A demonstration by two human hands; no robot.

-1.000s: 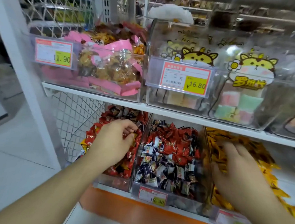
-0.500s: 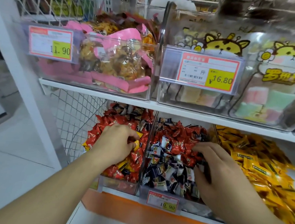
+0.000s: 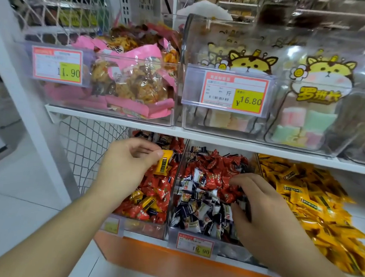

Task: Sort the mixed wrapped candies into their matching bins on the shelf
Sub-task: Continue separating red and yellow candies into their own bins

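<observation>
Three clear bins stand side by side on the lower shelf. The left bin (image 3: 144, 227) holds mostly red candies with a few yellow and dark ones. My left hand (image 3: 124, 165) is raised above it and pinches a yellow wrapped candy (image 3: 164, 162) between thumb and fingers. The middle bin (image 3: 194, 235) holds red candies at the back and dark blue-and-white ones in front. My right hand (image 3: 256, 202) reaches into this bin, its fingers curled among the red candies (image 3: 215, 171); whether it holds one is hidden. The right bin (image 3: 258, 162) is full of yellow candies (image 3: 312, 198).
The upper shelf (image 3: 198, 136) overhangs the bins and carries clear bins of pink snack packs (image 3: 129, 83) and pastel marshmallow bags (image 3: 316, 115), with price tags in front. A wire mesh panel (image 3: 87, 146) and a white post (image 3: 28, 102) stand to the left. An orange base runs below.
My left hand has risen out of the left bin with a yellow candy pinched in it. My right hand came from the yellow bin into the middle bin and dug further among the red candies.
</observation>
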